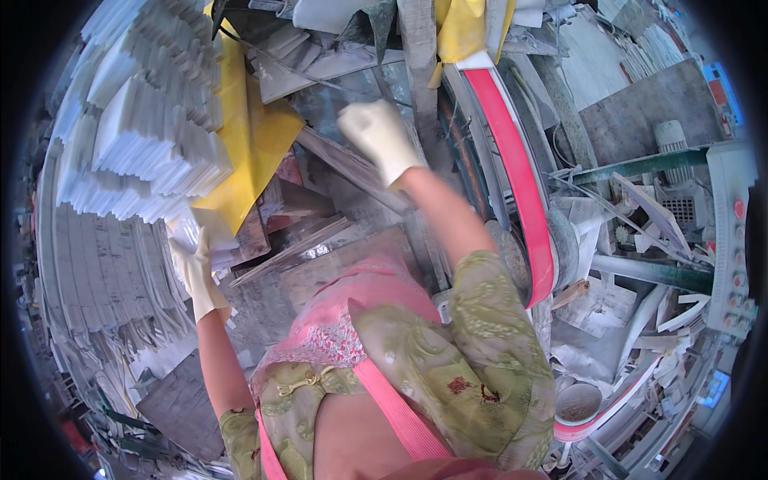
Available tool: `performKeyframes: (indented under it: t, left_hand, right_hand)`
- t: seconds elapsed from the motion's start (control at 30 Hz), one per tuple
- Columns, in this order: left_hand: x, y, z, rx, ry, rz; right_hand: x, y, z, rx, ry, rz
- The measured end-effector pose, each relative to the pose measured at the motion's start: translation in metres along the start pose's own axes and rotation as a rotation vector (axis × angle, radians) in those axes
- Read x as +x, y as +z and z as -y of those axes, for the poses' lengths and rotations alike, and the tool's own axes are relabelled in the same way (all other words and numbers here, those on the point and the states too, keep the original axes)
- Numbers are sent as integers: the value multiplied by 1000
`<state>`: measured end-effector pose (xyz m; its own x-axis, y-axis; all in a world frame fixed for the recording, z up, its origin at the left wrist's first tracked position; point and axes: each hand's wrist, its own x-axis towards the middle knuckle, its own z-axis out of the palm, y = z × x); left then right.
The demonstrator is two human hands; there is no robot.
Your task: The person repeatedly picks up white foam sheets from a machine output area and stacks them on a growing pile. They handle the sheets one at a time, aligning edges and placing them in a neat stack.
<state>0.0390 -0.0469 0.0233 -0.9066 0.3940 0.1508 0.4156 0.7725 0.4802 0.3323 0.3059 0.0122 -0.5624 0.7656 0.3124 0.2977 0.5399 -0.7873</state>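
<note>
Here, two gloved grips at stacked white tiles.
Left hand [194,272] lies open against the tile stack [152,152]; right hand [380,138] is fisted, its contents hidden.

Two gloved hands show, the left hand [194,270] just below the yellow sheet [250,152] and the right hand [378,138] to its right; one yellow sheet; one red band [516,172] further right; white stone strips [136,120] beyond counting.

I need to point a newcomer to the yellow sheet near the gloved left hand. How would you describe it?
Start at the big stack of white stone strips filling the left side. Along its right edge lies the yellow sheet, its lower corner just above the left hand. It is the only flat, bright yellow piece among the white and grey stone there.
</note>
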Motion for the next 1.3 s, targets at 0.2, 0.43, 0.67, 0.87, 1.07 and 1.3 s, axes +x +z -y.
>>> performKeyframes:
  t: [0.2, 0.43, 0.67, 0.87, 1.07, 1.3]
  left_hand:
    - [-6, -4, -1, 3, -81, 25]
    - [-10, -8, -5, -107, -153, 35]
    - [-10, -8, -7, -229, -165, 25]
    - [-8, -6, -7, -146, -157, 5]
    - [-5, -1, -7, -134, -145, -8]
    - [2, 3, -1, -123, -110, -4]
  right_hand:
    - [58, -150, -133, -645, 268, -443]
    - [102, -156, -189, -845, 586, -259]
    - [91, -168, -190, -872, 359, -251]
    - [55, -187, -148, -842, 531, -98]
    - [-23, -207, -112, -921, 625, 31]
    - [-63, -232, -103, -890, 669, 236]
